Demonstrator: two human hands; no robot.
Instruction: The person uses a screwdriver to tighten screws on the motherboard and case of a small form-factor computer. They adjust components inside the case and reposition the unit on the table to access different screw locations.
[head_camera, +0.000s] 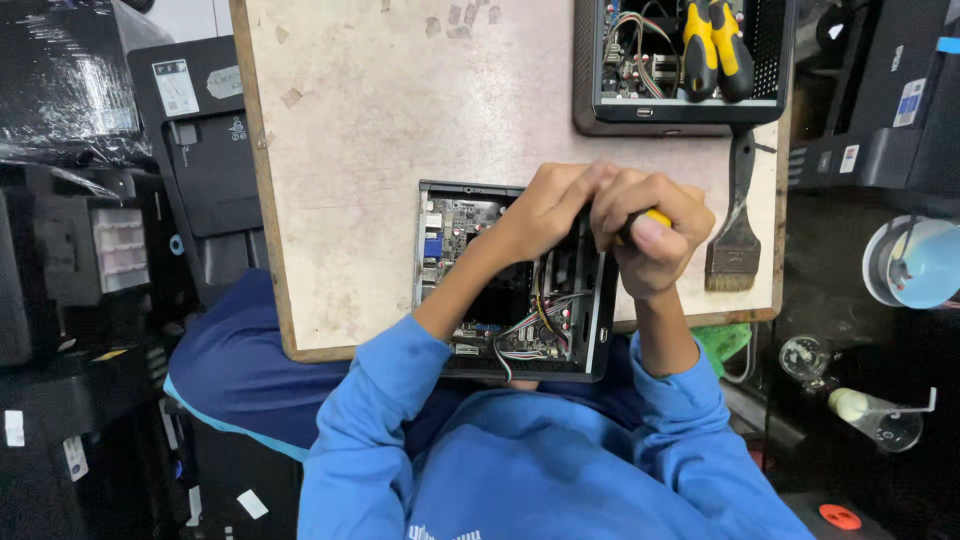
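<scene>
A small open black computer case (440, 330) lies at the near edge of a worn pale table (380, 110), its circuit board and coloured wires exposed. My right hand (655, 235) is closed around a tool with a yellow and black handle (655, 216), held upright over the case's right side. My left hand (545, 210) curls against the top of that same tool, fingers bent. The tool's tip is hidden behind my hands. Both arms wear blue sleeves.
A second open black case (680, 112) at the table's far right holds yellow-handled pliers (715, 45). A dark paintbrush (735, 240) lies beside my right hand. Black printers (205, 160) crowd the left; bottles and a tape roll (915, 265) sit to the right.
</scene>
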